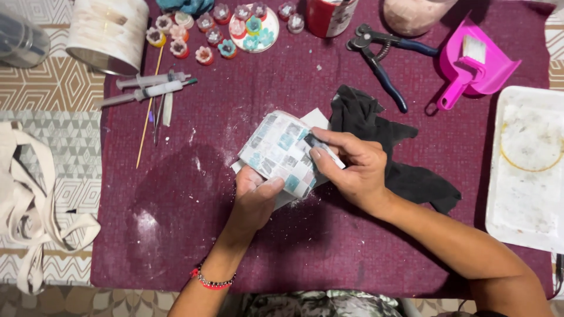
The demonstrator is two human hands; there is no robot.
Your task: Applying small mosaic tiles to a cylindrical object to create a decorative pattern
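Observation:
A cylindrical object covered in small white, grey and teal mosaic tiles [281,151] is held tilted above a dark red cloth [194,229]. My left hand [256,196] grips it from below. My right hand [351,164] presses a small flat tool or tile piece [324,150] against its tiled side, fingers closed on it. A white sheet [317,118] lies under the object, and a black rag [376,132] lies just behind my right hand.
Blue-handled pliers [385,61], a pink dustpan with brush [473,61] and a white tray [529,170] lie right. Syringes [150,88], a thin wooden stick [150,108], a white cylinder [108,32] and small flower-shaped pieces [223,29] sit at the back left. A cloth bag [29,199] lies at far left.

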